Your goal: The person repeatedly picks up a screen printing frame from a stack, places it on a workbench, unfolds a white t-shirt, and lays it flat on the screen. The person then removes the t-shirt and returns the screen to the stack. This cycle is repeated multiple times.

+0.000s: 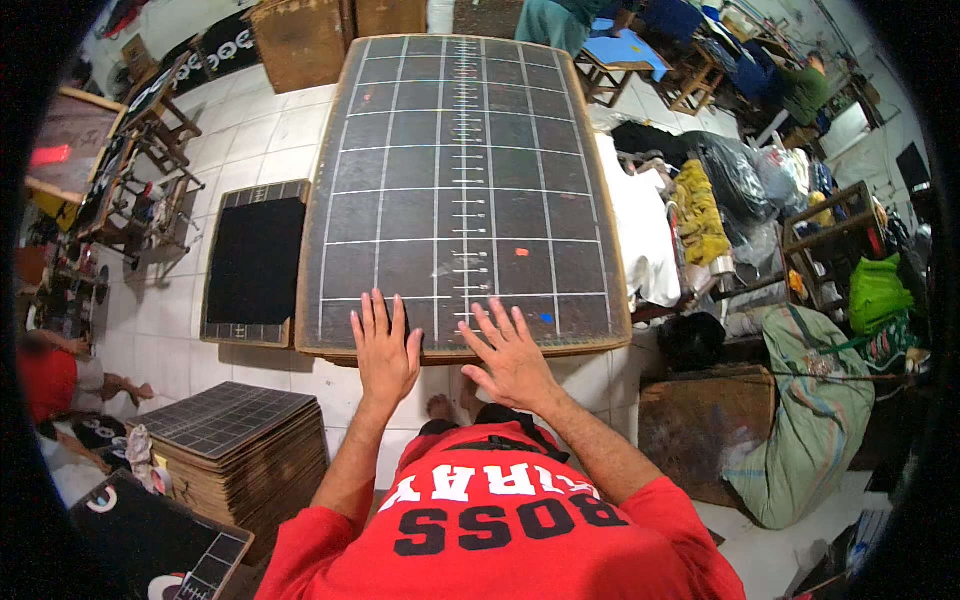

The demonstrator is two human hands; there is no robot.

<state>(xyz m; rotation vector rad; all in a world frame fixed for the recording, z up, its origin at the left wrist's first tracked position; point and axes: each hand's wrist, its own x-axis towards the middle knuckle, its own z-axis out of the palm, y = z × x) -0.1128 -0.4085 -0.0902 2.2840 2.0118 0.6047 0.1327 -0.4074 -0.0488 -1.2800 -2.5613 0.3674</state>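
My left hand [386,352] lies palm down with fingers outstretched on the near edge of a large dark board [400,140] marked with white grid lines and short central tick marks. To its right, my right hand [505,352] also rests palm down at that edge, fingers spread. Neither holds anything. The board shows a small orange patch [522,252] and a blue one [546,318]. Left of it is a smaller gridded board [248,330] with a black panel [252,262] on top.
Stacked boards [230,460] sit at lower left, near another person in red [50,385]. White cloth [645,230], bagged bundles [760,190], a wooden box [700,440] and a green sack [800,420] crowd the right. More people [550,25] are at the back.
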